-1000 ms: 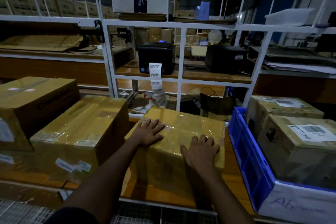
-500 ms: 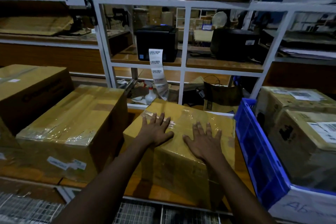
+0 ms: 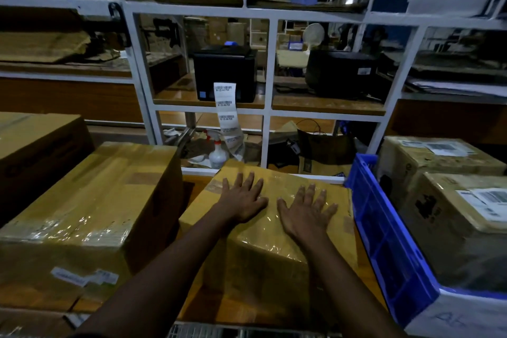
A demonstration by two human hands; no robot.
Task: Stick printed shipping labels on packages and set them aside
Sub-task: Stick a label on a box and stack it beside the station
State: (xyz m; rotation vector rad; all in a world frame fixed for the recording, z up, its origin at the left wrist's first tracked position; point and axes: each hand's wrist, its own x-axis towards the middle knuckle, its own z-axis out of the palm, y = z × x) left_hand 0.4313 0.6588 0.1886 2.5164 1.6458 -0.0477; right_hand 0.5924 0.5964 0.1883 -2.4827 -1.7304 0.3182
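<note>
**Head view of a labelling station.** The left hand point(image 3: 241, 200) and right hand point(image 3: 307, 214) lie flat, side by side, on the top face of the film-wrapped package point(image 3: 263, 266). The package sits on the counter point(image 3: 365, 271) between a larger wrapped box point(image 3: 90, 200) and the blue crate point(image 3: 384, 233).

Each grip is released: the fingers are straight and spread, the palms press down, and nothing is held. This flat contact probably steadies the package or smooths its top. Whether a label lies under the palms cannot be told, and none shows on the exposed film.

A strip of printed labels point(image 3: 225, 107) hangs from the black printer point(image 3: 225, 74) on the shelf directly behind the package. This probably explains why the package is placed here. The labelled boxes point(image 3: 444, 162) in the crate carry white stickers on top, so the crate appears to serve as the set-aside place. A spray bottle point(image 3: 218, 153) stands just beyond the package's far edge.
</note>
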